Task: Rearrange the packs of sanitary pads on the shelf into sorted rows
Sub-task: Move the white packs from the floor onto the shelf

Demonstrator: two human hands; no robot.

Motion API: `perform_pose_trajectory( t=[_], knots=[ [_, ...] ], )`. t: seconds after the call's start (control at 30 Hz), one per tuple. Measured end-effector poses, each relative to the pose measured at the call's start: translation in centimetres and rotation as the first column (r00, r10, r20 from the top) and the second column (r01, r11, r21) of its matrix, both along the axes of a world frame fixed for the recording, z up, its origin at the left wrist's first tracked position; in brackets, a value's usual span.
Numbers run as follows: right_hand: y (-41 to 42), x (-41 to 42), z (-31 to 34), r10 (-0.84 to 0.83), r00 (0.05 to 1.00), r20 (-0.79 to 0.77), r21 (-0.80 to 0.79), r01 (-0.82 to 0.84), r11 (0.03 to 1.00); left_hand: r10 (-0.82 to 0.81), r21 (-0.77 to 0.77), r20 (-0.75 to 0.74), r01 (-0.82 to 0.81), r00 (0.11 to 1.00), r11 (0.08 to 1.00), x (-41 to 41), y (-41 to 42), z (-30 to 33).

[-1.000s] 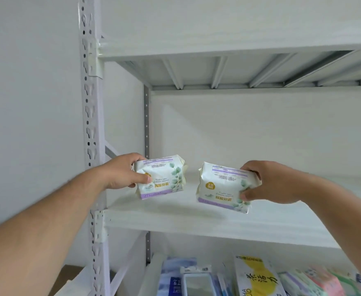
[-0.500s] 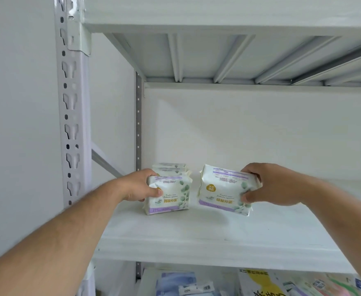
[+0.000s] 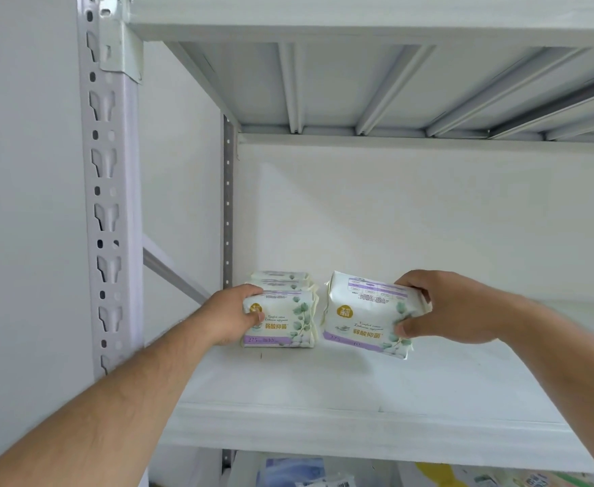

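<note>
Two white packs of sanitary pads with green leaves and a purple band are in my hands. My left hand (image 3: 230, 318) grips the left pack (image 3: 283, 323), which stands on the white shelf (image 3: 323, 391) at its left end, in front of two more like packs (image 3: 281, 280). My right hand (image 3: 446, 307) grips the right pack (image 3: 365, 316) by its right side and holds it tilted just above the shelf board, a narrow gap right of the left pack.
A perforated grey upright (image 3: 107, 191) stands at the front left, with a diagonal brace (image 3: 172, 272) behind it. The shelf above (image 3: 358, 15) hangs low overhead. Several coloured packs (image 3: 323, 474) lie on the level below. Bare board stretches right of the packs.
Both hands moved the packs deeper onto the shelf. The left pack came down to stand in front of the packs at the back; the right pack followed beside it.
</note>
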State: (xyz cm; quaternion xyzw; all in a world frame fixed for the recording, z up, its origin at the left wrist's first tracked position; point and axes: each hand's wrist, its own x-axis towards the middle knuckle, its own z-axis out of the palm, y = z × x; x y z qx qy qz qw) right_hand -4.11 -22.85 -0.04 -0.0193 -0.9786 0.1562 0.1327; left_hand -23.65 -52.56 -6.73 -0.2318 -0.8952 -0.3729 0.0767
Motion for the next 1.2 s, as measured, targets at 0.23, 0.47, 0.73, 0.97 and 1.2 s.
perform_pose_trajectory(
  t=[0.23, 0.47, 0.73, 0.97, 1.2],
  knots=[
    [-1.5, -0.7, -0.1, 0.041, 0.999, 0.003, -0.031, -0.041, 0.999, 0.013, -0.003, 0.008, -0.013, 1.0, 1.0, 0.3, -0.7, -0.3],
    [-6.1, -3.5, -1.4, 0.175, 0.984, 0.034, -0.188, -0.166, 0.968, 0.1, 0.537, -0.019, -0.074, 0.995, 0.84, 6.0, -1.9, 0.0],
    [-9.4, -6.0, -5.9, 0.128, 0.989, -0.077, -0.359, -0.147, 0.922, -0.229, 0.454, 0.125, 0.149, 0.965, 0.878, 8.4, -2.5, -2.2],
    [-10.3, -6.3, -9.0, 0.11, 0.989, -0.098, -0.524, -0.145, 0.839, -0.162, 0.438, 0.129, 0.09, 0.978, 0.894, 7.5, -2.7, -3.2],
    [-10.4, -6.6, -9.2, 0.079, 0.995, -0.053, -0.554, -0.095, 0.827, -0.181, 0.425, 0.152, 0.101, 0.972, 0.9, 7.5, -2.8, -3.5]
  ],
)
